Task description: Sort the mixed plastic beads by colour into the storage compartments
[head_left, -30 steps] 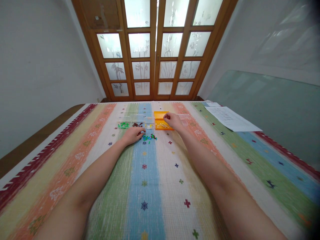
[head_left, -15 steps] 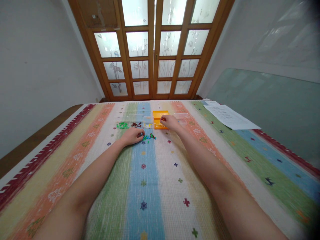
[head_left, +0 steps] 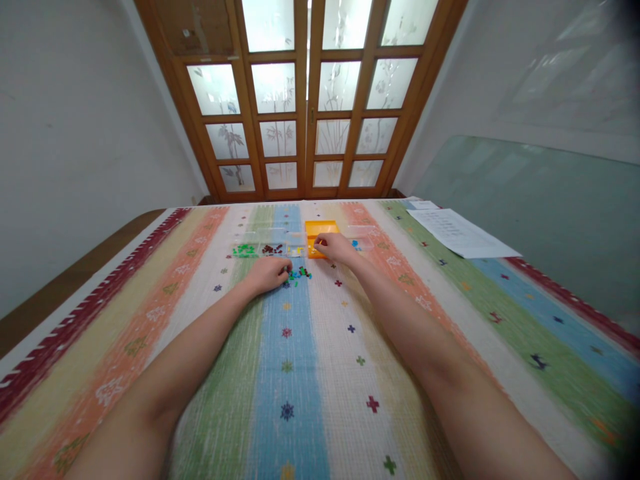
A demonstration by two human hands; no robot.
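Observation:
My left hand (head_left: 269, 275) rests on the cloth with its fingers curled together at the left edge of a small loose pile of blue, green and dark red pieces (head_left: 303, 273). Whatever those fingers hold is too small to make out. Over the front part of an open orange box (head_left: 321, 227), my right hand (head_left: 336, 248) has thumb and fingertips pinched together, and their contents cannot be told. Left of that box, clear compartments hold green pieces (head_left: 244, 251), dark brown-red pieces (head_left: 273, 249) and yellow pieces (head_left: 297, 251).
A clear box with blue pieces (head_left: 355, 245) stands right of the orange one, partly behind my right hand. Printed paper sheets (head_left: 455, 233) lie on the far right of the striped tablecloth (head_left: 285, 360). Beyond the table are wooden glazed doors (head_left: 307, 133).
My right hand has shifted slightly left over the orange box, exposing more of the blue pieces. My left hand has moved a little right, nearer the loose pile.

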